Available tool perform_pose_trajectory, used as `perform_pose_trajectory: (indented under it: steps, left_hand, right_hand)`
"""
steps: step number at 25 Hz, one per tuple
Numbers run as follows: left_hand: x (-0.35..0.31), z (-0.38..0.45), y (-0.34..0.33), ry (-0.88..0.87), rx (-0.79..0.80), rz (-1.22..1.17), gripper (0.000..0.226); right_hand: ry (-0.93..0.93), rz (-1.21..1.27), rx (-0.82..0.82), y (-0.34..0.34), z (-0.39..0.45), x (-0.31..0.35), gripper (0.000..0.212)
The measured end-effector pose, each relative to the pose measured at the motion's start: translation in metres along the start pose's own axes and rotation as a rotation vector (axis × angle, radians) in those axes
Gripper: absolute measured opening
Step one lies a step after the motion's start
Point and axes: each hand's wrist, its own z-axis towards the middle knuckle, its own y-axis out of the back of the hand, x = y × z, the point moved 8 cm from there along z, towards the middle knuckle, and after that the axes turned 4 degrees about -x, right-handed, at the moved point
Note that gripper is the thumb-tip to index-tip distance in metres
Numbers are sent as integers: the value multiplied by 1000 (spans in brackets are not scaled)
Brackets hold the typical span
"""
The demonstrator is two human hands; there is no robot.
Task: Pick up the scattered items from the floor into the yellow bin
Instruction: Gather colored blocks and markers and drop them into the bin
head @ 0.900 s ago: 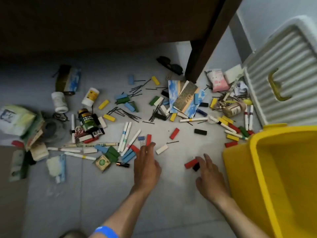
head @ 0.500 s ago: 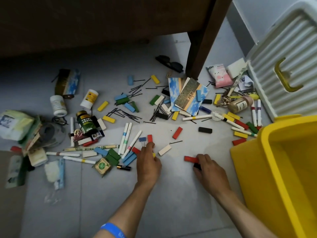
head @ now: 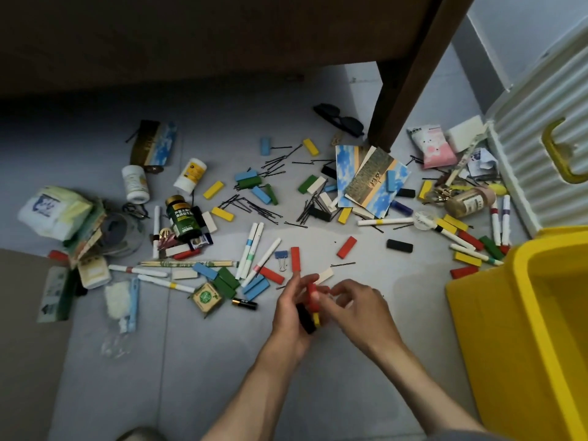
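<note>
Both hands meet low in the middle of the view, raised just above the grey floor [head: 318,386]. The left hand [head: 291,316] has its grip curled around a small stack of blocks: a black block [head: 306,317] against the palm, a yellow block [head: 316,319] showing as a thin edge beside it, and a red block [head: 312,293] standing above them between the fingertips. The right hand [head: 358,308] reaches in from the right, its fingers bent and pinching at the top of the red block; the exact contact is partly hidden by the fingers.

The yellow bin [head: 521,313] stands at the right edge, well apart from the hands, open side up; its inside is only partly in view.

Scattered items still lie across the floor beyond the hands: a white block [head: 325,276] just past the fingertips, a red block [head: 295,258] beside a blue binder clip [head: 280,256], another red block [head: 346,247], a loose black block [head: 399,245], white markers [head: 251,249], an AA battery [head: 244,303], a green bottle [head: 183,216], bobby pins [head: 254,206] and cards with a sky print [head: 369,183]. A dark table leg [head: 404,78] rises behind the clutter, a white ribbed case [head: 541,160] to its right.
</note>
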Motion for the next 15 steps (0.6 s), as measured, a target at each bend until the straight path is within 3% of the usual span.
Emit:
perform_pose_trajectory:
  steps: [3,6,8,11,13,15]
  left_hand:
    - [-8,-3,13,-32,-99,24,24]
    - [-19,-5,30,-71,-202,41,19]
    - [-24,-3,39,-89,-215,25,14]
    - [-24,-3,41,-87,-161,-22,21]
    - [-22,-1,36,-82,-84,-47,30]
    - [-25,-1,37,-124,-73,-11,29]
  right_hand:
    - [192,-158,-169,9,13,20,25]
    - [384,-591,86,-28,27,17,43]
    - [420,-733,125,-39,34,14,34]
    - [280,-427,106,-34,36,19,15]
    - [309,-125,219,-46,23,34,14]
    - [367,-21,257,-54,9,51,16]
